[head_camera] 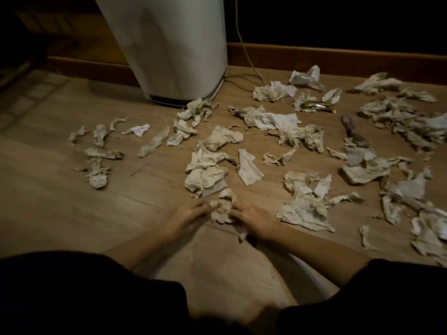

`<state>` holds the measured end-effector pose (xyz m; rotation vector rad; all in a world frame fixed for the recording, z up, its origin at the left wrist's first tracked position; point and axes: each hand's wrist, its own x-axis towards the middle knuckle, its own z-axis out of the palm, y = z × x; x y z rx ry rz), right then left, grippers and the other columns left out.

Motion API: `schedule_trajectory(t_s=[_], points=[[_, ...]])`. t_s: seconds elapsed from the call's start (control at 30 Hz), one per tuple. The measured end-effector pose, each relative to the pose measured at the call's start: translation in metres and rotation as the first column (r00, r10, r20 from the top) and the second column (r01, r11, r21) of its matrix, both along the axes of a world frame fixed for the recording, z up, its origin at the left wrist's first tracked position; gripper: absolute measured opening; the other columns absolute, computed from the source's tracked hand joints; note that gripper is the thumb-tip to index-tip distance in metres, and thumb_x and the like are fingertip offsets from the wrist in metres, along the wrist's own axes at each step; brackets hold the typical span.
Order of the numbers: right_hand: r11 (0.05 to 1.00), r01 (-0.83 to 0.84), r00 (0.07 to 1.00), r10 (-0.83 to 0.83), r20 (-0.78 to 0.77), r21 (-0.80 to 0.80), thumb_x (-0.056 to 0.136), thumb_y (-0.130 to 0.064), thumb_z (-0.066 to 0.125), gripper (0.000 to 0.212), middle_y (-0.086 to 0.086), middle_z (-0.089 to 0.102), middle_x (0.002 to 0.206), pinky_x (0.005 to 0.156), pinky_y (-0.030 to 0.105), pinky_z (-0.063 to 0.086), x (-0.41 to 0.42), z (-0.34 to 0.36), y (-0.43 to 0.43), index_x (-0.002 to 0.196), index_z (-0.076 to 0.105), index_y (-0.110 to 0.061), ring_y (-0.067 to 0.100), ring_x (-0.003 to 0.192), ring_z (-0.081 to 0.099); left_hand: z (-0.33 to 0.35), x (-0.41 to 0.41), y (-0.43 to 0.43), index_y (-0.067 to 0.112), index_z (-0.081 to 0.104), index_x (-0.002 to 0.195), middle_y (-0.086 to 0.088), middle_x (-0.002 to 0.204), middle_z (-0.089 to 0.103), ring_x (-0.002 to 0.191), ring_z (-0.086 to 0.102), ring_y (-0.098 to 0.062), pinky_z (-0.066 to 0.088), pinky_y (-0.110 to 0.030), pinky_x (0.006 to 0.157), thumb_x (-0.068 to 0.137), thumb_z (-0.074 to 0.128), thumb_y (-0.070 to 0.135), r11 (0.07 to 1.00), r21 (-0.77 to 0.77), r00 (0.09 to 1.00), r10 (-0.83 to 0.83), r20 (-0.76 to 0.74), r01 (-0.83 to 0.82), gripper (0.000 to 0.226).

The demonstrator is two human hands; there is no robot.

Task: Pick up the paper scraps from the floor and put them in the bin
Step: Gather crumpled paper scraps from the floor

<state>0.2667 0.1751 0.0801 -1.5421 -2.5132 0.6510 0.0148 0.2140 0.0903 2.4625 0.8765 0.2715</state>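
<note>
A crumpled scrap (223, 206) lies on the floor (60, 213) near its front edge, between the left hand (191, 215) and the right hand (252, 220). Their fingers meet it, but blur hides whether they pinch. A loose hold could let its trailing tail slip. More scraps (304, 204) crowd the right side, while a cable (244, 56) and a tall white unit (169, 44) stand at the back edge.

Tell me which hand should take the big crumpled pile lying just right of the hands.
Right. The right hand lies next to that pile; the left hand sits beyond the scrap between them, farther away.
</note>
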Motion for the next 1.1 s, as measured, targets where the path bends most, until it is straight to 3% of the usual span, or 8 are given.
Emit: schedule_trajectory(t_s=[0.03,0.13,0.23,0.43,0.6,0.83,0.97,1.1], points=[[0.999,0.037,0.999,-0.038,-0.034,-0.007,0.091,-0.011,0.051,0.019,0.014,0.054,0.113,0.079,0.032,0.04,0.004,0.0,-0.001,0.107,0.058,-0.006,0.027,0.099,0.052,0.016,0.021,0.022,0.018,0.052,0.124,-0.012,0.13,0.054,0.113,0.056,-0.025,0.043,-0.022,0.088,0.087,0.052,0.023,0.997,0.068,0.988,-0.033,-0.149,0.044,0.037],[0.977,0.211,0.977,-0.212,-0.036,-0.036,0.081,0.0,0.055,0.013,0.015,0.061,0.097,0.073,0.04,0.049,0.031,0.006,0.004,0.089,0.064,-0.005,0.03,0.087,0.058,0.029,0.049,0.074,0.016,0.03,0.142,-0.019,0.152,0.023,0.138,0.03,-0.033,0.038,-0.036,0.102,0.079,0.062,-0.001,0.972,0.107,0.966,0.223,-0.135,-0.209,0.072],[0.912,0.405,0.907,-0.392,-0.155,0.062,0.07,0.009,0.055,0.021,0.019,0.067,0.086,0.07,0.038,0.048,0.063,0.02,0.009,0.081,0.068,-0.003,0.033,0.083,0.06,0.011,0.067,0.079,0.02,0.017,0.146,-0.017,0.157,0.001,0.143,0.017,-0.033,0.035,-0.037,0.105,0.079,0.062,-0.004,0.996,0.026,0.955,0.089,-0.283,-0.085,0.085],[0.655,0.741,0.671,-0.723,-0.165,0.147,0.077,0.004,0.054,0.021,0.015,0.065,0.098,0.079,0.033,0.041,0.132,0.019,-0.018,0.09,0.068,-0.006,0.033,0.097,0.054,-0.014,0.097,0.107,0.015,0.044,0.133,-0.024,0.132,0.042,0.116,0.047,-0.04,0.044,-0.039,0.098,0.081,0.055,0.0,0.98,0.036,0.852,0.189,-0.489,-0.197,0.055],[0.712,0.699,0.715,-0.69,0.114,-0.072,0.081,-0.038,0.062,0.054,0.007,0.043,0.133,0.097,0.04,0.04,0.118,-0.003,-0.055,0.127,0.046,-0.015,0.028,0.117,0.04,-0.01,0.132,0.09,-0.001,0.062,0.096,-0.024,0.102,0.062,0.097,0.058,-0.035,0.042,-0.034,0.075,0.075,0.055,-0.004,0.988,0.024,0.92,0.148,-0.363,-0.15,0.022],[0.665,0.747,0.663,-0.746,-0.064,-0.013,0.077,0.008,0.051,0.011,0.018,0.061,0.089,0.07,0.038,0.046,0.126,0.004,-0.045,0.079,0.059,0.001,0.033,0.086,0.057,0.018,0.184,0.059,0.017,0.062,0.108,-0.005,0.107,0.059,0.095,0.043,-0.012,0.031,-0.018,0.077,0.083,0.052,0.025,0.998,0.046,0.998,0.046,0.042,-0.048,0.027],[0.529,0.848,0.509,-0.83,-0.228,-0.035,0.076,0.005,0.055,0.012,0.012,0.061,0.087,0.066,0.035,0.044,0.123,0.025,-0.035,0.08,0.056,-0.006,0.027,0.084,0.056,0.033,0.206,0.085,0.026,0.055,0.119,-0.001,0.123,0.06,0.12,0.039,-0.026,0.029,-0.045,0.093,0.084,0.053,0.029,0.953,0.291,0.988,-0.038,-0.151,0.082,0.035],[0.611,0.788,0.607,-0.792,-0.067,-0.078,0.081,-0.014,0.058,0.046,0.006,0.05,0.124,0.087,0.046,0.042,0.095,0.027,-0.042,0.121,0.042,-0.028,0.027,0.114,0.039,0.014,0.209,0.114,0.031,0.046,0.128,-0.003,0.138,0.048,0.134,0.025,-0.032,0.027,-0.056,0.105,0.084,0.06,0.023,0.967,0.212,0.935,-0.062,-0.35,0.144,0.047]])
